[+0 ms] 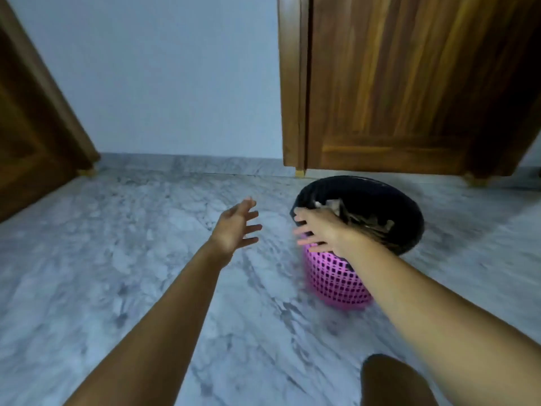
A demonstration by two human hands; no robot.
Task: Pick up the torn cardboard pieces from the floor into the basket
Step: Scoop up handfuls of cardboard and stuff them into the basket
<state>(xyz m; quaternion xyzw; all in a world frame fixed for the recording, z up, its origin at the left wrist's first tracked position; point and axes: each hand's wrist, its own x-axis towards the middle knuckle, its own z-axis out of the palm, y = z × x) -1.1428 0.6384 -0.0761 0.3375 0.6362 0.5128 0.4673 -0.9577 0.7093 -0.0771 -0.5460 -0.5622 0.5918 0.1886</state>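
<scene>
A pink mesh basket [333, 281] lined with a black bag [389, 200] stands on the marble floor at the right. Torn brown cardboard pieces [363, 221] lie inside it. My right hand [319, 228] hovers over the basket's near left rim with fingers spread, holding nothing. My left hand [237, 227] is stretched out above the floor to the left of the basket, fingers straight and empty. No cardboard shows on the floor in view.
A wooden door [409, 83] stands behind the basket, and another wooden panel [32, 127] leans in at the left. A pale wall [161, 77] lies between them. My knee [395, 382] shows at the bottom right. Grey marble floor [117, 259] spreads around.
</scene>
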